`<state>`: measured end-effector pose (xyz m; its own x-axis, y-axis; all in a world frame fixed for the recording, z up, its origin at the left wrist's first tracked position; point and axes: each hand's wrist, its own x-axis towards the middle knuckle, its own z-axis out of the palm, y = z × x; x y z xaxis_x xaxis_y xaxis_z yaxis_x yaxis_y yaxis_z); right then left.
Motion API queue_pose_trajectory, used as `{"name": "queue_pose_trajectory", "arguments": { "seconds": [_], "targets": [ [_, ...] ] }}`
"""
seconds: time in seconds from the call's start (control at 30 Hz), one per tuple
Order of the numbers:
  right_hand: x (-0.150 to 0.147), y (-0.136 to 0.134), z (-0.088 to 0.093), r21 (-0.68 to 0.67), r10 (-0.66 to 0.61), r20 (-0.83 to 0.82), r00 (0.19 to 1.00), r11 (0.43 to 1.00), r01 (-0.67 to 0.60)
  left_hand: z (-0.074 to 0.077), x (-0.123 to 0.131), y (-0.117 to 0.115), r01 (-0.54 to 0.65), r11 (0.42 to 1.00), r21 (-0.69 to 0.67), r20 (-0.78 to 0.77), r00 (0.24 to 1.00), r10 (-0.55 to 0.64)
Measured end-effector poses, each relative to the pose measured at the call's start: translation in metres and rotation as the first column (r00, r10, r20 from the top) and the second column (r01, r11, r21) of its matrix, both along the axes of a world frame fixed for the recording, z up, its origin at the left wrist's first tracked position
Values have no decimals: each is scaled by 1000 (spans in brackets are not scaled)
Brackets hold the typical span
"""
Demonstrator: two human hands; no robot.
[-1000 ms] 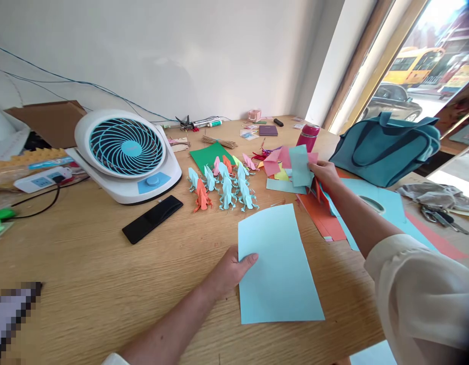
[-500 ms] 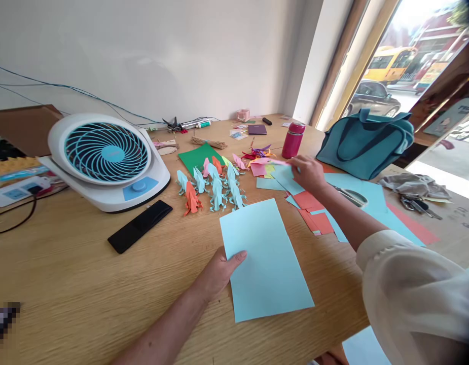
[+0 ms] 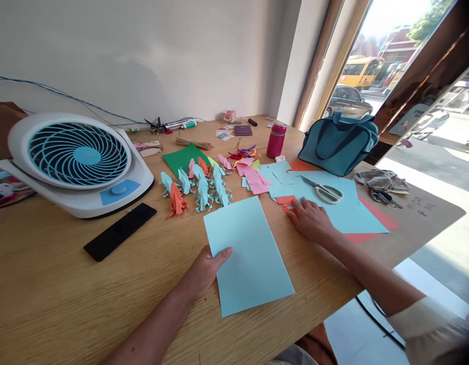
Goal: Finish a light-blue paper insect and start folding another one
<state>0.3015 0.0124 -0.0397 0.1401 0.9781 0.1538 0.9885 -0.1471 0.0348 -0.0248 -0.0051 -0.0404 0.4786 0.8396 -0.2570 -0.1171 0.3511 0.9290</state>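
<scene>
My left hand (image 3: 201, 271) grips a light blue sheet of paper (image 3: 253, 258) by its left edge, thumb on top and the other fingers underneath. To the right, my right hand (image 3: 311, 219) rests palm down with fingers stretched over small red-orange paper pieces (image 3: 286, 199), covering part of them. Scissors (image 3: 327, 193) lie just beyond it on larger blue paper (image 3: 346, 215). Pink paper pieces (image 3: 257, 181) are in front of the fingertips. Several folded paper figures, mostly light blue, stand beyond the sheet, with an orange folded figure (image 3: 176, 199) nearest.
A white fan (image 3: 80, 154) stands at left, with a black phone (image 3: 120, 231) before it. Green paper (image 3: 183, 158) lies behind the figures. A red bottle (image 3: 276, 141) and a teal bag (image 3: 338, 144) stand at the back right, near keys (image 3: 384, 197).
My right hand has come back toward me from the pink paper and now lies on the red-orange pieces. Pink paper lies on the pile. The left hand still holds the blue sheet; the view has shifted right.
</scene>
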Motion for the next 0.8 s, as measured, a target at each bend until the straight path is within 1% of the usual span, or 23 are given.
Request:
{"name": "queue_pose_trajectory", "arguments": {
  "seconds": [0.07,0.17,0.23,0.33,0.4,0.43,0.47,0.53,0.6,0.67,0.73,0.8],
  "targets": [
    [-10,13,-3,5,31,-16,999,1000,-31,0,0,0,-4,1000,-11,-5,1000,4],
    [-17,28,-1,33,78,-44,996,997,-77,0,0,0,-26,999,-32,-1,1000,26],
    [-14,22,2,59,87,-51,995,995,-83,1,0,0,-47,997,-53,9,999,47],
    [-5,-6,2,81,69,-44,997,995,-66,3,1,1,-73,994,-77,11,997,74],
    [-3,-24,-2,55,90,-42,995,995,-88,4,1,1,-72,994,-86,5,997,73],
    [-3,-29,-5,47,96,-44,994,995,-94,5,1,1,-72,993,-91,1,997,73],
    [-4,-30,-7,39,99,-53,994,995,-97,5,1,1,-72,993,-96,-3,997,72],
    [-7,-23,-8,19,135,-66,989,991,-134,6,2,1,-88,991,-101,-10,996,87],
    [-11,-10,-6,7,166,-74,983,986,-166,7,2,0,-113,988,-103,-16,994,112],
    [-13,-3,-1,22,168,-69,983,986,-167,8,2,-1,-122,987,-103,-20,992,121],
    [-15,-7,2,45,168,-57,984,985,-166,9,2,-1,-117,988,-103,-29,993,115],
    [-15,-22,1,53,167,-47,985,985,-164,9,2,0,-111,989,-101,-34,994,108]
  ]
}}
